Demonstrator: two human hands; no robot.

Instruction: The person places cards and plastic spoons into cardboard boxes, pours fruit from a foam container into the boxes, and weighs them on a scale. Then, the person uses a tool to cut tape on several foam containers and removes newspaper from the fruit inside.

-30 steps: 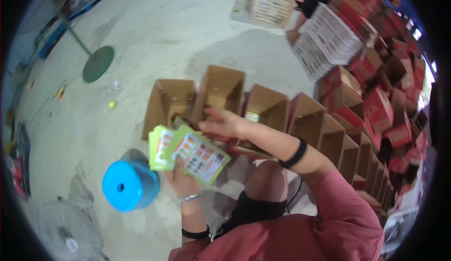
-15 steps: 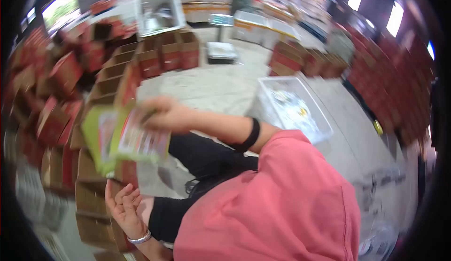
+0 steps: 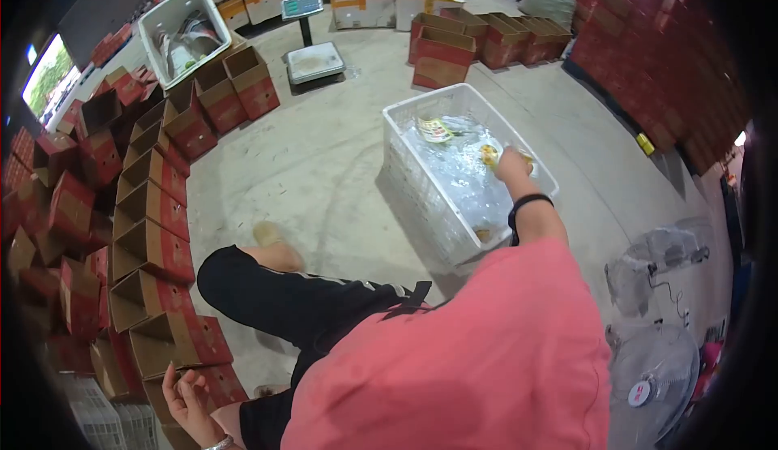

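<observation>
Your left hand [image 3: 190, 405] is nearest, well left of the white crate [image 3: 423, 205], by the row of cardboard boxes [image 3: 166, 340]; fingers parted, loosely curled. Your right hand [image 3: 515, 166] is over the crate's right side, fingers bunched narrow at a yellow-and-white item [image 3: 489, 156]; can't tell if it's gripped. Clear plastic [image 3: 462, 178] sits inside the crate, printed card [image 3: 434, 130] on top toward the far end. Scale [image 3: 314, 61] stands beyond the crate, to its left; foam boxes [image 3: 363, 14] farther back.

Daylight glares white through window [image 3: 53, 79] at ten o'clock; floor [image 3: 324, 166] evenly, moderately lit, soft shadow beside crate [image 3: 470, 176]. Fisheye edges bend, corners black. Plastic glints; fine print unreadable.
</observation>
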